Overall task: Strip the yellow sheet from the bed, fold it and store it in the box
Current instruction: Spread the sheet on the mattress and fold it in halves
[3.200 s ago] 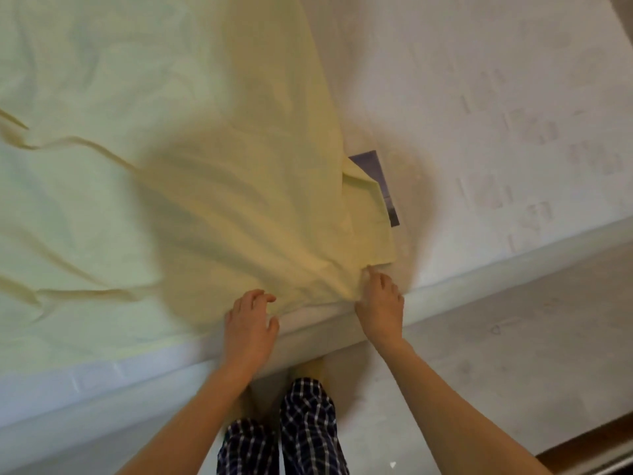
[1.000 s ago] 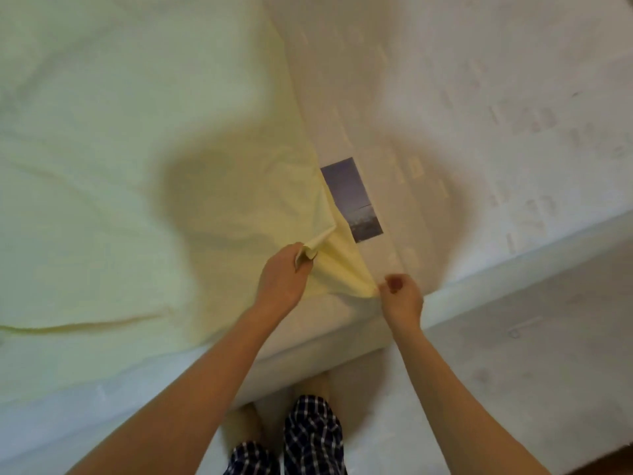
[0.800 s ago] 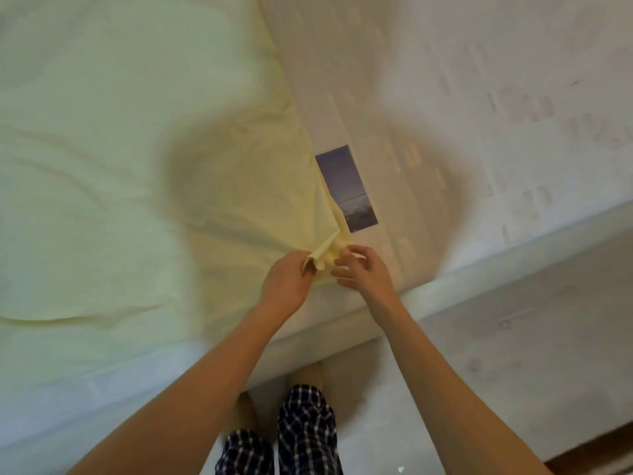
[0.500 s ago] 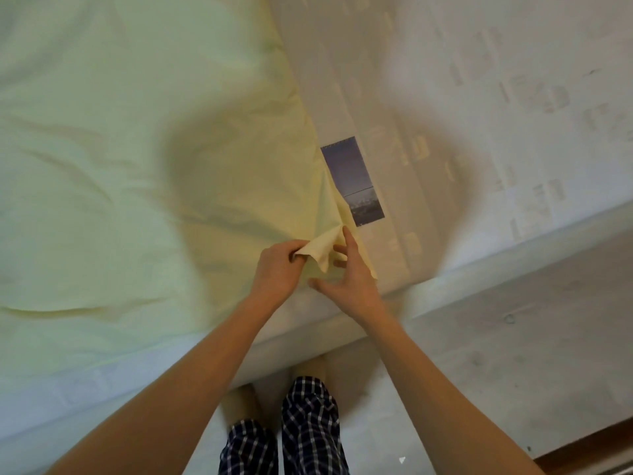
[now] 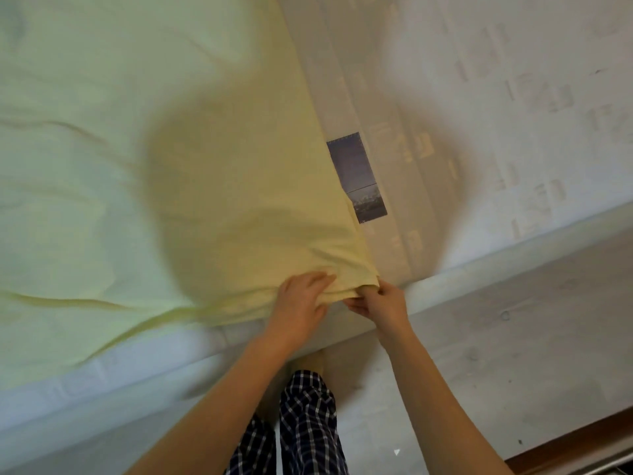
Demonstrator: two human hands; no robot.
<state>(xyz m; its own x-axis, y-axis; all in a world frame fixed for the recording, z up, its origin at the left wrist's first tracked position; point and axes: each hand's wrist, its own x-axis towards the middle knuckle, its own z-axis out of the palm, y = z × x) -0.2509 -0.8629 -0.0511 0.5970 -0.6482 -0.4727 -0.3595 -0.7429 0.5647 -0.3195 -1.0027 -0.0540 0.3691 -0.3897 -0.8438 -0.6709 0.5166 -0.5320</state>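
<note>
Just past your right hand point(image 5: 376, 299) the bed point(image 5: 513, 132) lies bare, a white mattress top with faint pale printed marks. A dark rectangular label point(image 5: 358, 178) sits on it above that hand, well apart from it. A soft rounded shadow point(image 5: 431, 214) falls across the mattress there. Below and to the right of your hand you have a pale grey floor point(image 5: 513, 337), with a brown wooden strip point(image 5: 565, 443) crossing the lower right corner.

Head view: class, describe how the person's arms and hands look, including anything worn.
The left arm and right arm are bare to the frame edge; no sleeves show. The left hand and right hand wear no visible gloves, rings or watch. Dark blue-and-white checked trousers show below.
</note>
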